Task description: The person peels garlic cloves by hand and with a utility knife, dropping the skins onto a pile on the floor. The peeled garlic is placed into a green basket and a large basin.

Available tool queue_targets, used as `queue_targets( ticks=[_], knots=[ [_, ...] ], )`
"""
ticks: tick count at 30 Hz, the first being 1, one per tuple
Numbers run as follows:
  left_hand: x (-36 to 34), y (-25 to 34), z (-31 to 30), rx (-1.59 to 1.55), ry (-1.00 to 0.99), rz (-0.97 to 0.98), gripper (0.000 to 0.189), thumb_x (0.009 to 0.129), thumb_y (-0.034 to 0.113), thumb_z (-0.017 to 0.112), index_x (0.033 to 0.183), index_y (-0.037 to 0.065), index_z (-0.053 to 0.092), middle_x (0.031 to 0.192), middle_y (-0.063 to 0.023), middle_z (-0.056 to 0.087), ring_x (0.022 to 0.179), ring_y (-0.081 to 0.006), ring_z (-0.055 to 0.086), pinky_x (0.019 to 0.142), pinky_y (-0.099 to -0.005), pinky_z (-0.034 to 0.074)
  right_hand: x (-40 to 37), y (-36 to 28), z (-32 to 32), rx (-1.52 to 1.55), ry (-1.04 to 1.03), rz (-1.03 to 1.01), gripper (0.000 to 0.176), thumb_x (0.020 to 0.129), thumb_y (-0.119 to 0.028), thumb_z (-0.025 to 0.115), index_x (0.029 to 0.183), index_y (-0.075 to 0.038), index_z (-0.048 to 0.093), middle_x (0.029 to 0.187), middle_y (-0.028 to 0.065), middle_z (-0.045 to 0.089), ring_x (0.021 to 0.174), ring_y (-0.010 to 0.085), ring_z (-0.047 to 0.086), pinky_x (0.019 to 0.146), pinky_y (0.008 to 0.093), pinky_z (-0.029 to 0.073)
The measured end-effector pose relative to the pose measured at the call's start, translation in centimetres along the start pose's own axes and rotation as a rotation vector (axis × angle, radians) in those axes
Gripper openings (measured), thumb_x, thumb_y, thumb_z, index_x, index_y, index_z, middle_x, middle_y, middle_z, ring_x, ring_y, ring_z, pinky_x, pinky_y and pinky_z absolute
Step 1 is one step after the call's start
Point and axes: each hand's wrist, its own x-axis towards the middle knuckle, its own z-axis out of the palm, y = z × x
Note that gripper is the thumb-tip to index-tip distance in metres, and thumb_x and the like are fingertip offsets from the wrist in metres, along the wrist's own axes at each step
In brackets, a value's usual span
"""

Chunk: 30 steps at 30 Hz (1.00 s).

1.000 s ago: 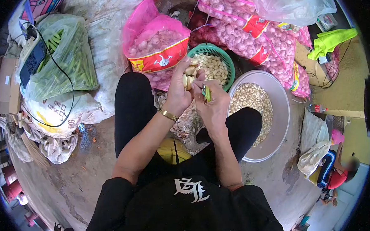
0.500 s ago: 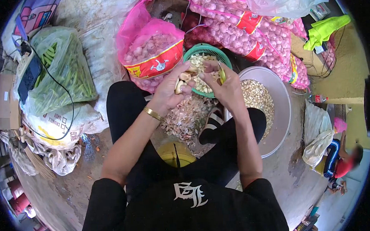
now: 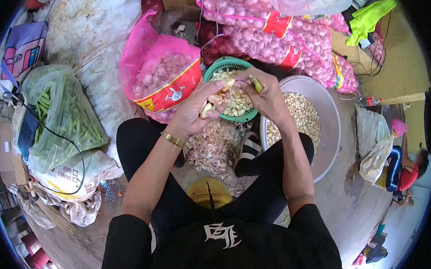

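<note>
Garlic cloves (image 3: 205, 109) sit in my left hand (image 3: 193, 114), its fingers curled round them, with papery skin showing at the fingertips. My right hand (image 3: 265, 95) grips a small knife (image 3: 256, 84) by what looks like a yellow-green handle; its blade is hidden. Right thumb and fingertips meet the garlic skin at the left fingertips. Both hands are above a green plastic basket (image 3: 227, 63) holding peeled garlic cloves (image 3: 238, 102). Below them, a heap of garlic skins (image 3: 210, 146) lies on the floor between my legs.
A pale basin (image 3: 329, 129) of garlic cloves (image 3: 301, 114) stands at my right. An open pink mesh sack (image 3: 168, 91) of garlic bulbs is ahead left, with stacked garlic sacks (image 3: 288, 44) ahead right. A bag of green vegetables (image 3: 65, 117) lies left. Another person (image 3: 407, 172) is far right.
The view has shifted slightly, so the sacks appear further left. My right fingertips have come against the garlic skin at my left fingers. Both hands keep their hold.
</note>
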Motion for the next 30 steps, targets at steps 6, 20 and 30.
queue_targets(
  ticks=[6, 20, 30],
  knots=[
    [0.3, -0.5, -0.1, 0.003, -0.043, -0.055, 0.033, 0.096, 0.027, 0.054, 0.119, 0.004, 0.050, 0.091, -0.0057, 0.056, 0.065, -0.0083, 0.051, 0.037, -0.0128, 0.035, 0.4, 1.4, -1.1, -0.048, -0.091, -0.057, 0.014, 0.084, -0.002, 0.066, 0.098, -0.001, 0.062, 0.085, 0.0102, 0.062, 0.076, 0.0199, 0.060, 0.069, 0.0313, 0.047],
    [0.2, -0.2, -0.5, -0.008, -0.038, 0.119, 0.034, 0.096, 0.023, 0.053, 0.123, 0.003, 0.049, 0.096, -0.0048, 0.055, 0.065, -0.0089, 0.051, 0.036, -0.0136, 0.035, -1.4, 1.9, 0.3, 0.326, -0.048, 0.490, 0.029, 0.098, -0.035, 0.052, 0.097, -0.006, 0.057, 0.076, -0.0003, 0.053, 0.063, 0.0046, 0.047, 0.053, 0.0208, 0.041],
    [0.1, -0.5, 0.1, 0.213, 0.056, 0.142, 0.028, 0.093, 0.021, 0.060, 0.113, 0.002, 0.053, 0.093, -0.0054, 0.059, 0.060, -0.0081, 0.053, 0.039, -0.0155, 0.037, -1.6, 0.9, 0.8, 0.213, -0.122, 0.555, 0.050, 0.096, -0.050, 0.048, 0.085, -0.002, 0.059, 0.071, -0.0001, 0.049, 0.064, 0.0093, 0.045, 0.056, 0.0267, 0.038]
  ],
)
